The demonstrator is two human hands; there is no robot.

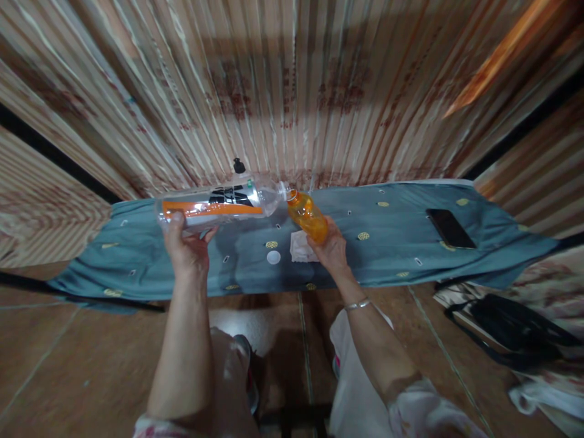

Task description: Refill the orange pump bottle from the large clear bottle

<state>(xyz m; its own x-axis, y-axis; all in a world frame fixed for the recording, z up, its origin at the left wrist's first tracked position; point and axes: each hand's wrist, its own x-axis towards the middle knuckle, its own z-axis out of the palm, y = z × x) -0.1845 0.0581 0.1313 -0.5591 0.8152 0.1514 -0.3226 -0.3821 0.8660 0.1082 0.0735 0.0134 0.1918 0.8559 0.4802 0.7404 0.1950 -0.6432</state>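
Observation:
My left hand (188,243) is closed around the base end of a large clear plastic bottle (228,204) with an orange, silver and black label. This bottle lies nearly level in the air, its mouth pointing right. My right hand (331,246) grips a small translucent orange bottle (308,216) near its base, tilted with its mouth up and left. The two mouths meet or nearly meet; I cannot tell whether they touch. Below them, a round whitish cap (274,257) and a folded pale tissue (302,247) lie on the blue-green cloth (387,243).
Behind the large bottle a black pump top (238,165) sticks up, its lower part mostly hidden. A dark phone (451,229) lies at the cloth's right end. A black bag (515,325) sits at the lower right. A pleated patterned curtain (292,91) hangs close behind the table.

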